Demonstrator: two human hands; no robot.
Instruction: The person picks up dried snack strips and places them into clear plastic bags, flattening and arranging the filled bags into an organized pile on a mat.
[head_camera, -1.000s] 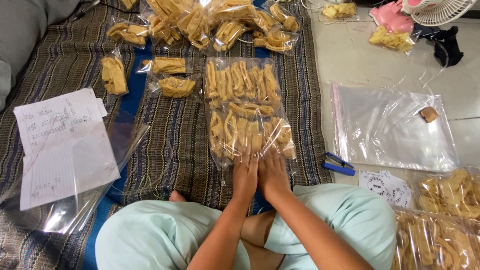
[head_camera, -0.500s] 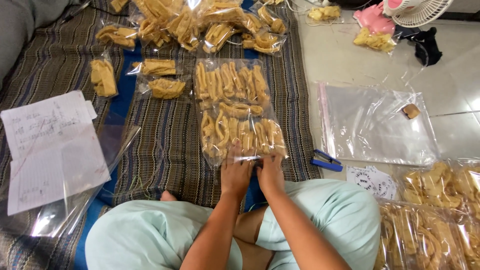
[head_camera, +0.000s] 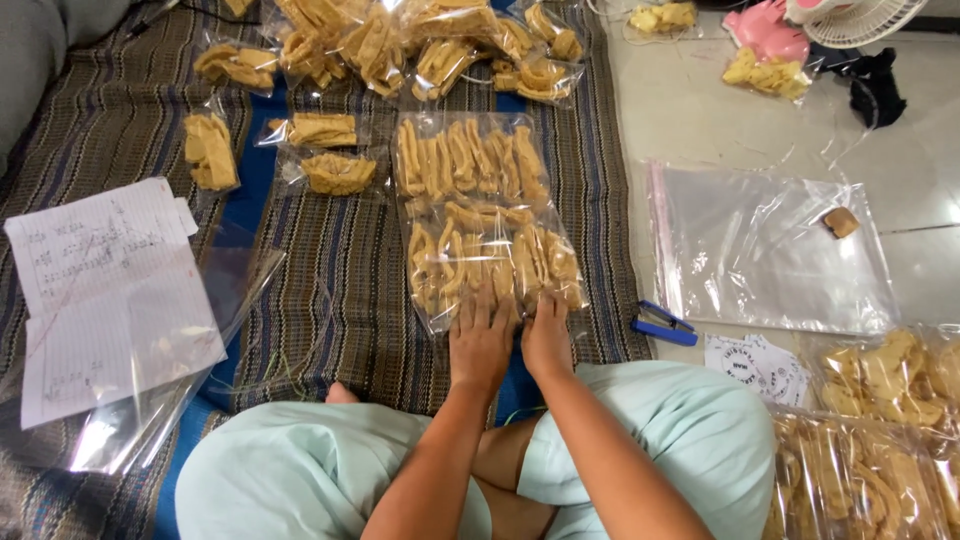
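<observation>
Person seated cross-legged on a striped woven mat (head_camera: 340, 300), pale green trousers filling the lower view. Both hands lie side by side, palms down, on the near edge of a clear bag of fried snacks (head_camera: 490, 262). Left hand (head_camera: 481, 338) flat with fingers spread wide, pressing the plastic; right hand (head_camera: 547, 335) flat beside it, fingers closer together, also pressing down; neither hand grips anything. The bag lies flat on the mat just ahead of the knees, its pale yellow strips in two rows. Beyond it, a heap of smaller filled snack packets (head_camera: 400, 45) at the mat's far end, a few lying loose to the left. Lined paper sheets (head_camera: 105, 290) with handwriting sit to the left, partly under empty clear bags. On the tiled floor to the right: a large empty plastic bag (head_camera: 770, 250), a blue stapler (head_camera: 664, 325) near the right knee, small printed labels (head_camera: 755, 365), more filled bags at the lower right.
</observation>
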